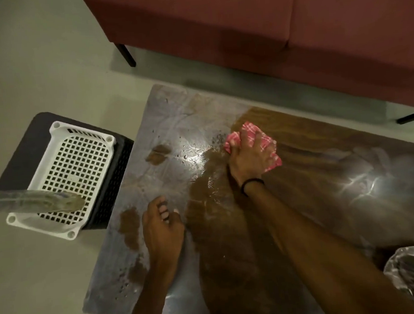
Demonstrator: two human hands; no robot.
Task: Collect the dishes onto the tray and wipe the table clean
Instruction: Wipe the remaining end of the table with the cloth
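You are mid-wipe: your right hand (251,160) clutches the pink cloth (251,139) mid-table (324,163), your left hand (163,225) rests loosely curled and empty, and next you likely sweep toward the dull left edge.

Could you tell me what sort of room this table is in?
Probably a home living room: a reddish sofa on thin dark legs stands behind a low wooden table, and the floor is plain and pale. The right hand wipes with a pink cloth.

Both forearms bare, no sleeves visible. Right hand (251,157): thin black band (252,183) encircles the wrist. Left hand (162,227): no band at its wrist. Fingernails short, unpainted.
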